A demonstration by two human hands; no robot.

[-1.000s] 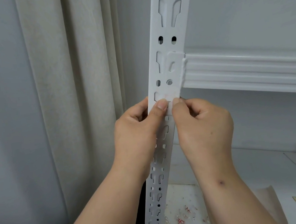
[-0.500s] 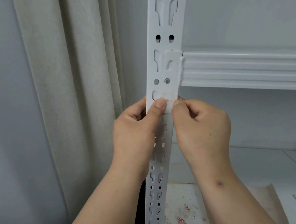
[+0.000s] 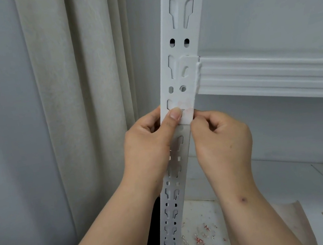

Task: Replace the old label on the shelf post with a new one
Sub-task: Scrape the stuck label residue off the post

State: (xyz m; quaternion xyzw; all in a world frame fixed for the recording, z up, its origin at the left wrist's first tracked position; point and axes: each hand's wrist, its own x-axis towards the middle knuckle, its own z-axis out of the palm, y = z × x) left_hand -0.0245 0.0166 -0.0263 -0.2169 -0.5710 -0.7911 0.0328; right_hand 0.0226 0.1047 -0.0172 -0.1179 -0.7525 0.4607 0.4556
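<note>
Left hand (image 3: 149, 145) thumb pins thin label (image 3: 185, 114) on shelf post (image 3: 180, 60); right hand (image 3: 221, 138) pinches its edge; flimsy, likely tears.

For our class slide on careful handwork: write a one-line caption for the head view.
Both hands, left hand and right hand, work a white label on the perforated shelf post.

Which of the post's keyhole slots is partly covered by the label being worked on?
The slot just above the left hand's thumb; faint pink label covers its right side, unlike the open slots above.
</note>
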